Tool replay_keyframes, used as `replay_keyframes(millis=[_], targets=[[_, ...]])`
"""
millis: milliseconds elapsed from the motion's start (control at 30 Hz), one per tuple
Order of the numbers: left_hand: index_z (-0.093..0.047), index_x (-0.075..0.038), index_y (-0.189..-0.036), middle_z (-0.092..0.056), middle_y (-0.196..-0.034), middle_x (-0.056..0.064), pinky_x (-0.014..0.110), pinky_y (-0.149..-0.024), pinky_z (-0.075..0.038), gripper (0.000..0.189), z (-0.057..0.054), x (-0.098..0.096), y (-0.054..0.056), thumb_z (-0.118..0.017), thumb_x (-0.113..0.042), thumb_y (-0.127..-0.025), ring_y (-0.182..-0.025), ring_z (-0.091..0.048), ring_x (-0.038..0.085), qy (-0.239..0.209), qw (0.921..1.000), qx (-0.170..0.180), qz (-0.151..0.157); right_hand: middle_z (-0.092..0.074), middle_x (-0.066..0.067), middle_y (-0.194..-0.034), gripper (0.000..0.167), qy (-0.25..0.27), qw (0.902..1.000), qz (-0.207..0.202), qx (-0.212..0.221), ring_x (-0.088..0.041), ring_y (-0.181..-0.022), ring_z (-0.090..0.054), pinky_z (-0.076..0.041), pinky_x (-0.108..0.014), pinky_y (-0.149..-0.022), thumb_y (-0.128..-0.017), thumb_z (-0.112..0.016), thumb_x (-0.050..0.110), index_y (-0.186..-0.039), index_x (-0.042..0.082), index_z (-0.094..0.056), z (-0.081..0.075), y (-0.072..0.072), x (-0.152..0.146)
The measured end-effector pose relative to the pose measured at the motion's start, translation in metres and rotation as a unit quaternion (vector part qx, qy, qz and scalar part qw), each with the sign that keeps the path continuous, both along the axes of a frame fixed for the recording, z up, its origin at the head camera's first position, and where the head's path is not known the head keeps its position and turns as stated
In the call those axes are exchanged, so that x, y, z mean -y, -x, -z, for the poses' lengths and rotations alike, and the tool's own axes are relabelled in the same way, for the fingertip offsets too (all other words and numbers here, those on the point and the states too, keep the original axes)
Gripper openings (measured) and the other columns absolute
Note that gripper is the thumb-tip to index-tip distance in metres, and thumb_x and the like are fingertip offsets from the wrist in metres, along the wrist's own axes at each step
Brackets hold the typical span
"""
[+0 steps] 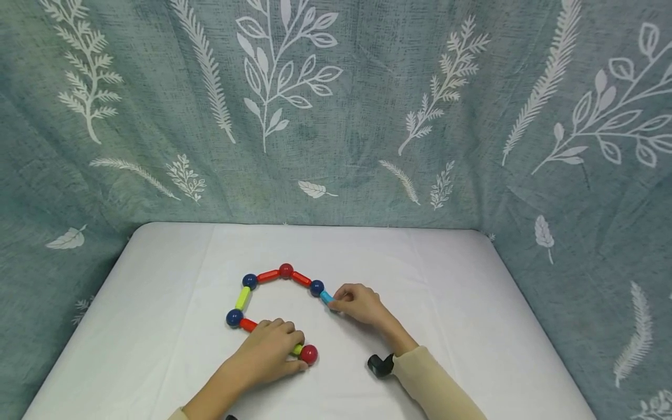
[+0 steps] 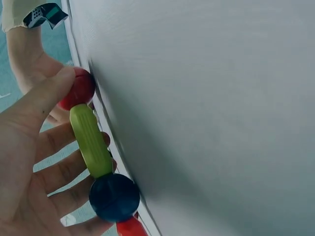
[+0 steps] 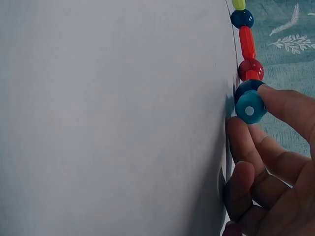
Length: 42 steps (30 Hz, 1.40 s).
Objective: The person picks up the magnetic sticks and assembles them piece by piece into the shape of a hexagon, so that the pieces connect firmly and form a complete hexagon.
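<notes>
A chain of coloured magnetic sticks and balls lies in an open loop on the white table. My right hand (image 1: 359, 303) pinches the light blue stick (image 3: 251, 107) between thumb and fingers; its far end meets a dark blue ball (image 1: 317, 287). My left hand (image 1: 270, 353) holds the chain's other end, thumb on the red ball (image 2: 81, 88), fingers along the yellow-green stick (image 2: 91, 140). Past that stick come a dark blue ball (image 2: 114, 197) and a red stick (image 2: 131, 227). In the head view the left hand hides part of this stretch.
The loop's far side has another red ball (image 1: 286, 270), red sticks, dark blue balls and a yellow-green stick (image 1: 243, 298). A black device (image 1: 380, 365) sits at the right wrist. A leaf-patterned green cloth (image 1: 367, 116) hangs behind the white table (image 1: 446, 280).
</notes>
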<state>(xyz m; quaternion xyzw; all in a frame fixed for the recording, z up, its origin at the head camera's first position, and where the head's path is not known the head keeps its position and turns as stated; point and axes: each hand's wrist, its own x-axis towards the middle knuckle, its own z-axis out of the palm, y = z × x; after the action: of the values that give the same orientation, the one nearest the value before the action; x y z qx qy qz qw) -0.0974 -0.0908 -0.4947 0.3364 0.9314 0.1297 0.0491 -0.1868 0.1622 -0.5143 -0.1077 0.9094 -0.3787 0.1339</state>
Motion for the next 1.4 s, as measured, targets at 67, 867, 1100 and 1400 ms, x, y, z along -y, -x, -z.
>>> replay_keyframes(millis=[67,867,1100,1400], targets=[[-0.071,-0.02,-0.101,-0.06,-0.091,-0.007,0.044,-0.082,-0.048,0.037,0.001,-0.003,0.002,-0.075,-0.053,-0.085,-0.085,-0.054,0.015,0.004,1.0,-0.006,-0.003,-0.062,0.005,-0.07,0.018,0.009,0.9999,-0.007,0.007,-0.012,-0.063,-0.049,-0.037,-0.03,-0.058,-0.089,-0.075,0.036,-0.091,0.018,-0.073,-0.001,-0.002,0.002],[-0.071,-0.013,-0.095,-0.048,-0.073,-0.008,0.032,-0.061,-0.04,0.043,0.003,-0.027,0.021,-0.068,-0.055,-0.09,-0.067,-0.044,0.013,0.009,0.999,-0.015,-0.042,-0.068,0.006,-0.069,0.024,0.032,0.998,-0.046,0.027,-0.009,-0.062,-0.049,-0.037,-0.027,-0.058,-0.09,-0.073,0.037,-0.081,0.015,-0.072,0.002,-0.013,0.021],[-0.07,-0.011,-0.095,-0.048,-0.073,-0.006,0.034,-0.061,-0.041,0.044,0.004,-0.033,0.024,-0.069,-0.055,-0.09,-0.066,-0.046,0.014,0.002,0.9982,-0.016,-0.059,-0.065,0.007,-0.067,0.026,0.013,0.9986,-0.048,0.018,-0.008,-0.061,-0.048,-0.036,-0.027,-0.057,-0.09,-0.072,0.041,-0.081,0.017,-0.071,0.001,-0.016,0.021],[-0.072,-0.007,-0.106,-0.055,-0.077,-0.002,0.037,-0.065,-0.048,0.051,0.006,-0.04,0.025,-0.069,-0.056,-0.089,-0.071,-0.053,0.017,0.011,0.9971,-0.027,-0.07,-0.061,0.009,-0.065,0.026,-0.006,0.9985,-0.054,0.006,-0.008,-0.062,-0.05,-0.035,-0.033,-0.068,-0.091,-0.068,0.042,-0.081,0.018,-0.071,-0.001,-0.017,0.022]])
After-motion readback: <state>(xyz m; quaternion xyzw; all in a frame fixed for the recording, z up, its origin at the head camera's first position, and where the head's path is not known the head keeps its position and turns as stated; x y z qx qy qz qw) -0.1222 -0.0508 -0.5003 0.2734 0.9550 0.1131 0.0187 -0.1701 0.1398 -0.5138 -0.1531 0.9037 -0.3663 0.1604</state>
